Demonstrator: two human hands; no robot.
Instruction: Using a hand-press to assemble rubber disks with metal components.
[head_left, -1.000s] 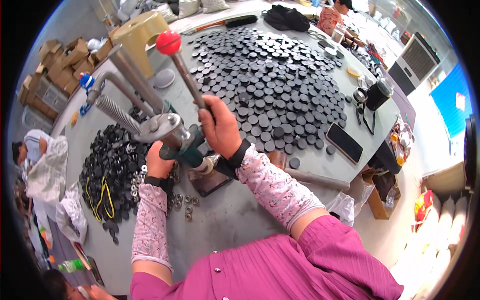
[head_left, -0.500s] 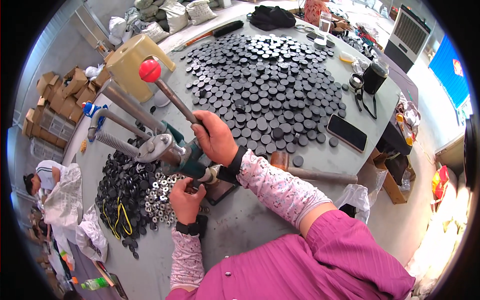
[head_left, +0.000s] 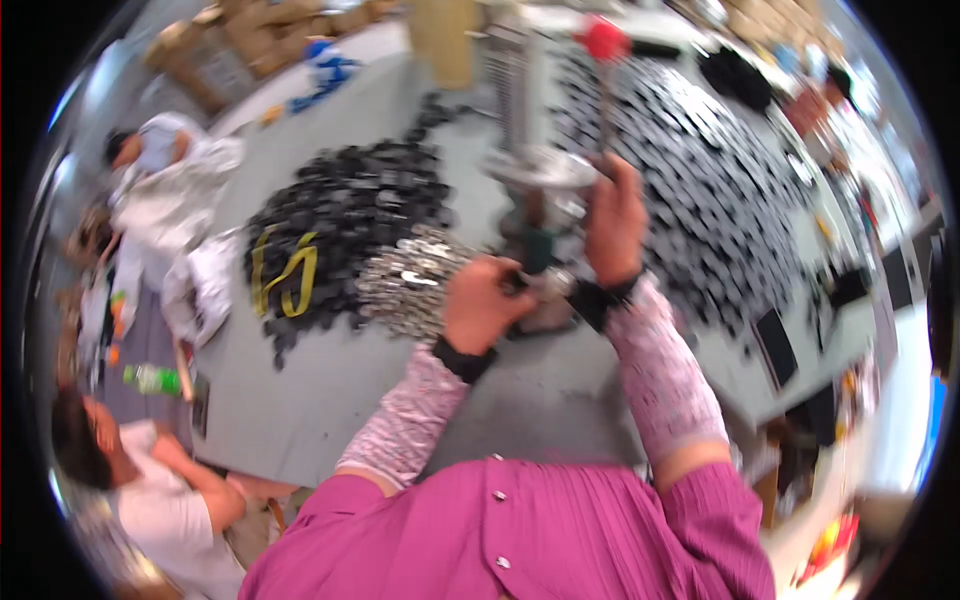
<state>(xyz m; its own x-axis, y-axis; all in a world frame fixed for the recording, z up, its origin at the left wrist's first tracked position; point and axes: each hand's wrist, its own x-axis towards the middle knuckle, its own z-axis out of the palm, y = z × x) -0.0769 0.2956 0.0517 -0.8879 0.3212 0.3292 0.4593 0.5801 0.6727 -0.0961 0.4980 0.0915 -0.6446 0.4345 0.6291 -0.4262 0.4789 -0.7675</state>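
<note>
A green and metal hand press (head_left: 540, 205) stands on the grey table in front of me, its long lever topped by a red ball (head_left: 604, 40). My right hand (head_left: 617, 220) is closed around the lower end of the lever (head_left: 606, 115). My left hand (head_left: 482, 305) is held low beside the press, its fingers curled together at the foot of the tool; blur hides what they pinch. Small shiny metal rings (head_left: 405, 285) lie in a heap touching the area by my left hand. Behind them spreads a pile of small black parts (head_left: 350, 210).
Many dark round discs (head_left: 700, 180) cover the table right of the press. A phone (head_left: 775, 348) lies near the right edge. Yellow cord loops (head_left: 287, 272) rest on the black pile. A seated person (head_left: 170, 490) is at lower left, another person (head_left: 165, 140) beyond pale sacks (head_left: 190, 185).
The view has swung to the left, so the press and both hands appear farther right and a seated person shows at lower left. My right hand stays on the lever.
</note>
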